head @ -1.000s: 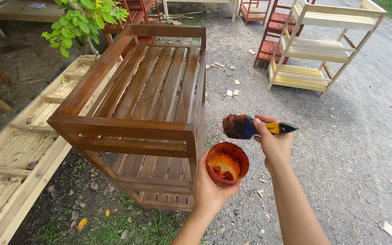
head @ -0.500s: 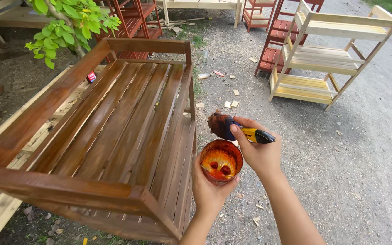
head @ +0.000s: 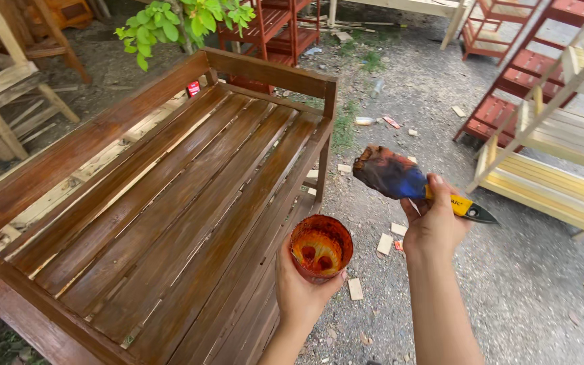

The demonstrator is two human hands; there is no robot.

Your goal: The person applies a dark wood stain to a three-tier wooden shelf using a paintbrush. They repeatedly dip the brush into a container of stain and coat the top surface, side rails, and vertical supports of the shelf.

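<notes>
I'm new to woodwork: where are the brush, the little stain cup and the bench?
brush [head: 390, 176], head view, on its stained bristle end.
stain cup [head: 320, 249], head view, on its orange inside.
bench [head: 170, 196], head view, on a seat slat.

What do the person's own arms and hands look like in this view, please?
Both forearms are bare, with no sleeves in view. The left hand and the right hand wear no gloves, and no rings, watch or bracelets can be seen. The fingernails look short.

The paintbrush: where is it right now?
In the head view, right of centre: the right hand holds the paintbrush above the gravel, just up and right of the stain cup in the left hand.
</notes>
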